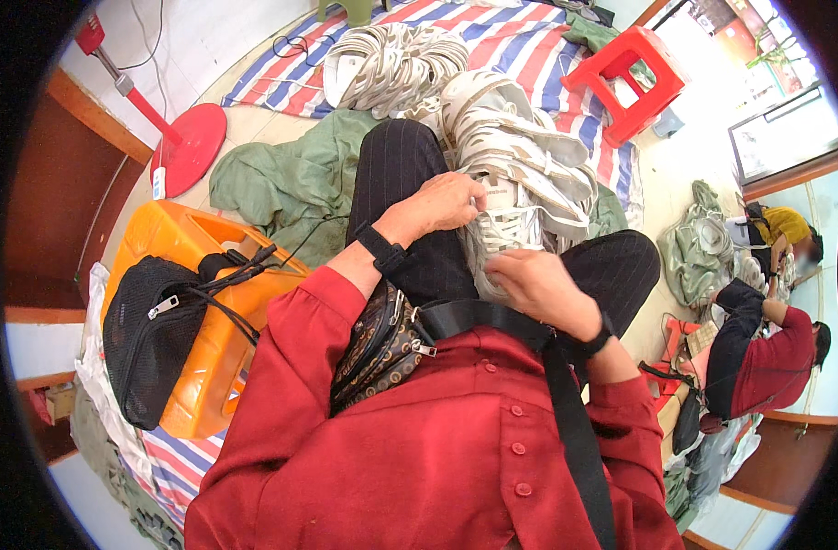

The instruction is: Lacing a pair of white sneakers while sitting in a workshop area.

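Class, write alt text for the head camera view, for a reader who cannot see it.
A seated person in a red shirt holds a white shoe on their lap, left hand on its top, right hand at its side. More white shoes lie piled ahead on a striped mat; an orange stool carrying a black mesh bag stands to their left.

Shoe [511, 229] in my hands: white, smooth leather-like upper, woven laces. My shirt [437, 458]: red matt cloth, plastic buttons. Trousers [396, 174]: dark pinstriped cloth. Stool [194, 266]: glossy orange plastic. Bag [148, 339]: black mesh cloth, metal zip pull. Mat [520, 41]: striped woven plastic.
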{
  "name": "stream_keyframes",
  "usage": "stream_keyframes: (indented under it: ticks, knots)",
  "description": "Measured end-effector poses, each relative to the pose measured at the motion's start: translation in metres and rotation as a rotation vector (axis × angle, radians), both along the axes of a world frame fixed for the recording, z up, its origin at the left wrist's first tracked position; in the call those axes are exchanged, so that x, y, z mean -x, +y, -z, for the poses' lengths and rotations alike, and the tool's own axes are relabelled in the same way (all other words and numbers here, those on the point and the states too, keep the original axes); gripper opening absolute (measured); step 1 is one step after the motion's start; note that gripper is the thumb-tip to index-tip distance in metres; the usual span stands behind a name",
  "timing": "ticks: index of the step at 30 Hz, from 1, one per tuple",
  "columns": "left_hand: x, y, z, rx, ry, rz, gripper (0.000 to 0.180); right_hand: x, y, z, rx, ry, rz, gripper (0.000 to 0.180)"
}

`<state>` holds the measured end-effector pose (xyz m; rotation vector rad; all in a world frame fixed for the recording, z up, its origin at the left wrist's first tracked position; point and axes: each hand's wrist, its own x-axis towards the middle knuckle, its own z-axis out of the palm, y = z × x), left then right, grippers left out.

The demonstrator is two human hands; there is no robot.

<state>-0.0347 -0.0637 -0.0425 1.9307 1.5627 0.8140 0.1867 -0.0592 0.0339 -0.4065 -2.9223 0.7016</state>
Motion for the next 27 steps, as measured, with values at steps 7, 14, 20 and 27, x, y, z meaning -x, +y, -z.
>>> stream_keyframes:
  ticks: [7, 14, 20, 27]
  knots:
    - [0.003, 0.003, -0.004, 0.111, -0.155, 0.035, 0.024, 0.014, 0.026, 0.024, -0.457, -0.066, 0.233, 0.021]
    - [0.005, 0.004, -0.004, 0.143, -0.189, -0.016, 0.022, 0.022, 0.033, 0.028, -0.290, 0.014, 0.300, 0.032]
    - [0.006, 0.002, -0.005, 0.101, -0.225, 0.006, 0.023, 0.039, 0.030, 0.024, -0.291, 0.053, 0.307, 0.020]
    - [0.006, 0.005, 0.002, 0.016, -0.138, -0.010, 0.026, 0.047, 0.036, 0.037, -0.413, -0.132, 0.313, 0.021]
